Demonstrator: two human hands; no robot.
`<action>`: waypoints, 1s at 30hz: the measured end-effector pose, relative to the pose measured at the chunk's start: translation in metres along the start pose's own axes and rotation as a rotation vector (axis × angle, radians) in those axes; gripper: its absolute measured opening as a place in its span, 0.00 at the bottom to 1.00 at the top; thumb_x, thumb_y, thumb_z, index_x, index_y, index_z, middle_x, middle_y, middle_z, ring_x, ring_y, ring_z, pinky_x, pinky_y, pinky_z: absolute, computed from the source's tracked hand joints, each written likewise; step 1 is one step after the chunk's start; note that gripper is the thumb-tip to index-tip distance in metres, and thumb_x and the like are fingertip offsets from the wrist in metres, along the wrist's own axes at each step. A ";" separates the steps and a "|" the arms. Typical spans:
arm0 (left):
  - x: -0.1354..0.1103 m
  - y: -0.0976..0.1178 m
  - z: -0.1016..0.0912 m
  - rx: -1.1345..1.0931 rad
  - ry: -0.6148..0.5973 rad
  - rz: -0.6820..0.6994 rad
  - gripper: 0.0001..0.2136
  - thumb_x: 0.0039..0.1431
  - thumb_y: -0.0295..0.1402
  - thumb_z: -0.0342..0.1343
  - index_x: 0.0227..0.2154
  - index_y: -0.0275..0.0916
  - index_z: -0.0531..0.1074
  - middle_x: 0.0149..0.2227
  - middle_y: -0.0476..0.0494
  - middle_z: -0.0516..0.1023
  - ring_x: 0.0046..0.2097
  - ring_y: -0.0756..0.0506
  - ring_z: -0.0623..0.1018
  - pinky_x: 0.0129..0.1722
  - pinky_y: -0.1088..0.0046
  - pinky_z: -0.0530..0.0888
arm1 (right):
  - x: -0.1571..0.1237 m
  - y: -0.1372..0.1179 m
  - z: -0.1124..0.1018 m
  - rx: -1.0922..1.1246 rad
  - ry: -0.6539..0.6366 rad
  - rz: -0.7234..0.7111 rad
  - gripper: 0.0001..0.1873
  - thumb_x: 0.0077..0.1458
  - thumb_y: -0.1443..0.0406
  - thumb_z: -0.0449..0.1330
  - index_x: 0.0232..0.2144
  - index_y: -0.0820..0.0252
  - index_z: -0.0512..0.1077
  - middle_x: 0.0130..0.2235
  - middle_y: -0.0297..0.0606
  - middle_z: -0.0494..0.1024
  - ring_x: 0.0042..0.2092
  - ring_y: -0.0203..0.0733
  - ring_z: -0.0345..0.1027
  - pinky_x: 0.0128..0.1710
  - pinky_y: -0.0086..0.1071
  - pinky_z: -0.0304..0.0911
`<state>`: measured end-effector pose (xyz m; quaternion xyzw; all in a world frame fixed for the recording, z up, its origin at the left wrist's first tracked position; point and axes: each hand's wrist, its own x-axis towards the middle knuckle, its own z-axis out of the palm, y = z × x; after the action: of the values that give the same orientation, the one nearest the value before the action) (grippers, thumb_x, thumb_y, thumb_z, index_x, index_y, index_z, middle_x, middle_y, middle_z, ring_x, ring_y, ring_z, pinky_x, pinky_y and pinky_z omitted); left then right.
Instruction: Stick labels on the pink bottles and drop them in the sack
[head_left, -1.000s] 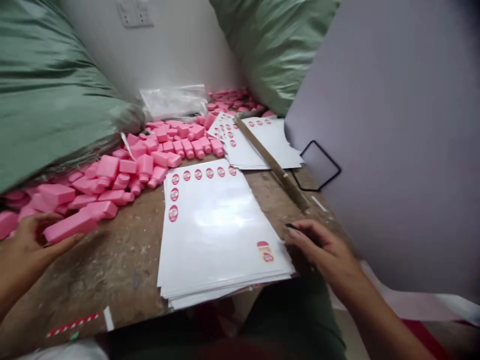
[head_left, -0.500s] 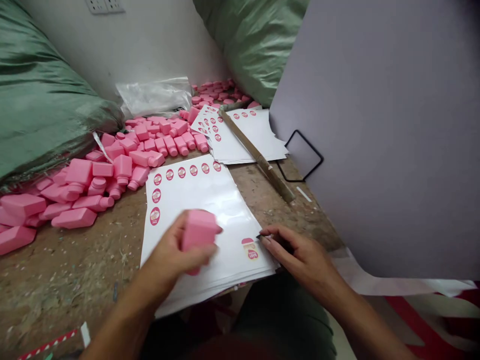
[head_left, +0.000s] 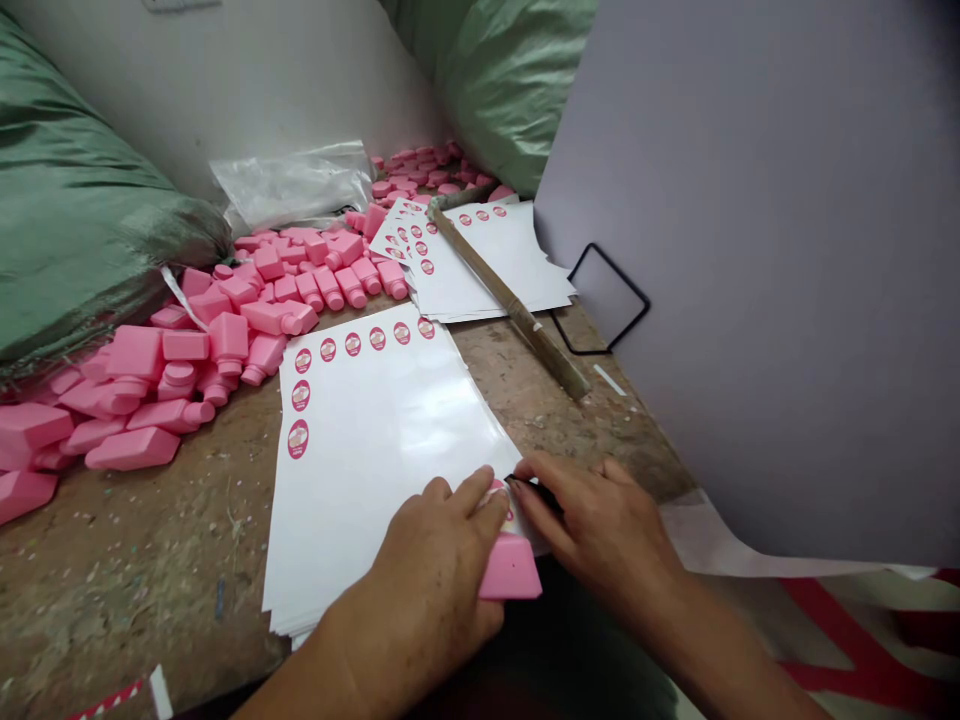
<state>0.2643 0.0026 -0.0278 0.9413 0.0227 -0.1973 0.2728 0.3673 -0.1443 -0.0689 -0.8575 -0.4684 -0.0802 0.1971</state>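
Note:
A pink plastic bottle point(head_left: 511, 568) is in my left hand point(head_left: 442, 550), whose fingers wrap over it at the near right corner of a stack of white label sheets point(head_left: 360, 430). Part of a sticker shows between my left fingertips and the bottle; most of it is hidden. My right hand point(head_left: 592, 505) pinches a small dark pointed tool point(head_left: 541, 492), its tip close to my left fingertips. Oval pink stickers point(head_left: 352, 344) line the top sheet's far and left edges, and its middle is bare white.
Many pink bottles point(head_left: 229, 340) lie heaped on the worn table point(head_left: 172, 530) at left and back. A long wooden handle point(head_left: 510, 300) rests across more label sheets point(head_left: 517, 250). Green sacks point(head_left: 82, 210), a clear plastic bag point(head_left: 300, 185) and a grey panel point(head_left: 750, 280) stand around.
My left hand has brought the bottle right and down, from above the sheet's middle to the sticker at its near right corner. The right hand stays close by, still pinching the tool.

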 end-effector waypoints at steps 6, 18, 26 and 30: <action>0.001 0.000 0.002 0.021 0.023 0.022 0.37 0.45 0.34 0.58 0.62 0.33 0.60 0.66 0.35 0.57 0.53 0.30 0.69 0.52 0.50 0.69 | 0.001 0.000 0.001 0.081 -0.036 0.068 0.12 0.60 0.63 0.50 0.29 0.57 0.71 0.25 0.33 0.78 0.24 0.38 0.65 0.29 0.35 0.49; -0.001 -0.002 0.004 -0.004 0.041 0.024 0.35 0.45 0.33 0.58 0.60 0.36 0.63 0.67 0.37 0.57 0.53 0.31 0.69 0.51 0.51 0.68 | 0.002 0.008 -0.003 0.168 -0.061 0.132 0.11 0.58 0.60 0.51 0.29 0.54 0.72 0.25 0.33 0.78 0.25 0.40 0.67 0.28 0.34 0.53; 0.000 -0.002 0.006 -0.018 0.046 0.029 0.37 0.44 0.33 0.58 0.61 0.36 0.61 0.67 0.36 0.56 0.54 0.29 0.68 0.51 0.49 0.68 | 0.001 0.002 0.001 0.032 0.016 -0.008 0.11 0.61 0.64 0.51 0.29 0.57 0.70 0.24 0.32 0.78 0.22 0.37 0.64 0.30 0.35 0.47; -0.001 -0.003 0.005 -0.029 0.056 0.026 0.35 0.44 0.33 0.59 0.60 0.37 0.62 0.66 0.36 0.57 0.54 0.29 0.69 0.50 0.49 0.69 | 0.001 0.002 0.001 0.019 0.031 -0.011 0.11 0.61 0.64 0.51 0.29 0.57 0.70 0.24 0.31 0.78 0.22 0.37 0.63 0.30 0.35 0.47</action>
<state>0.2612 0.0021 -0.0330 0.9427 0.0208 -0.1668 0.2881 0.3697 -0.1440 -0.0699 -0.8517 -0.4707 -0.0902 0.2119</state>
